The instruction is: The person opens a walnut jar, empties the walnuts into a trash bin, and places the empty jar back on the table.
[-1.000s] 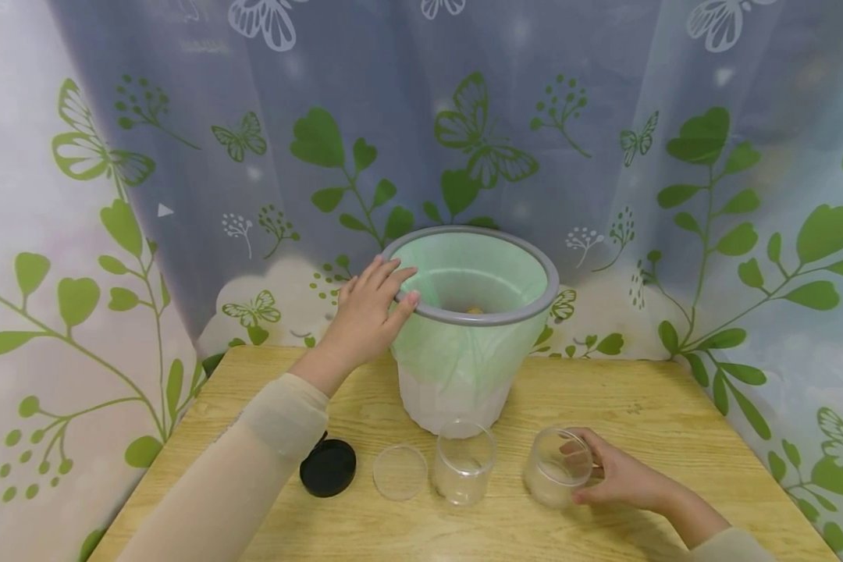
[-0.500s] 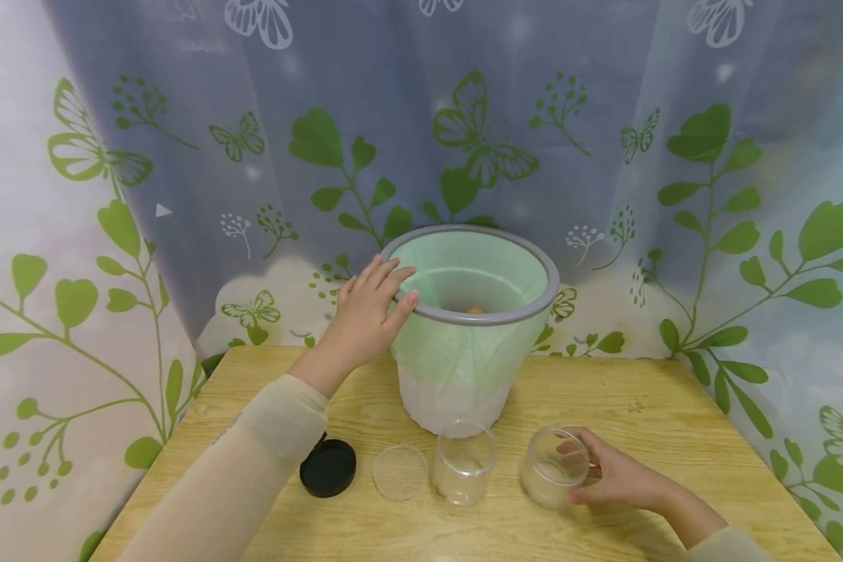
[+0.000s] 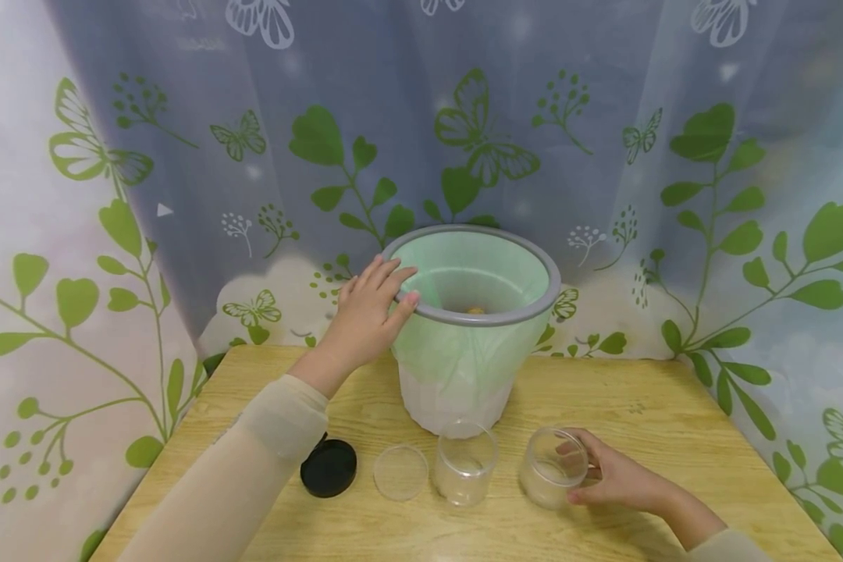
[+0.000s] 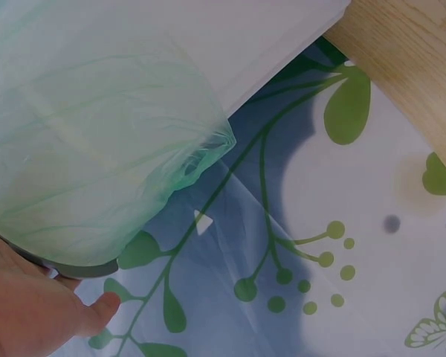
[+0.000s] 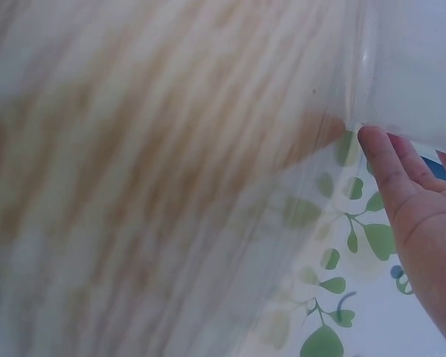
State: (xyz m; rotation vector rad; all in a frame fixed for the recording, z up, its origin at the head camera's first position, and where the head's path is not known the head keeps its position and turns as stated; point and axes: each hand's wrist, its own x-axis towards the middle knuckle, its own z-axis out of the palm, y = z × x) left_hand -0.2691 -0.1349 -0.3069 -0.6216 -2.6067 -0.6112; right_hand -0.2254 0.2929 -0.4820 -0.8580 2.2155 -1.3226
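My left hand rests on the left side of the grey rim of a waste bin, its fingers lying over the edge. A pale green bag lines the bin, and a small yellowish thing shows at its bottom. With thumb in front and fingers behind, my right hand holds a clear plastic jar upright at the table; its top is uncovered. Through the right wrist view the jar's clear wall appears close up beside the fingers. Another clear jar stands just left of it, also uncovered.
A flat clear disc and a black round lid lie left of the jars on the wooden table. Behind the bin hangs a curtain printed with leaves and butterflies.
My right hand has drawn the jar very slightly to the left. The left hand and the bin look the same.
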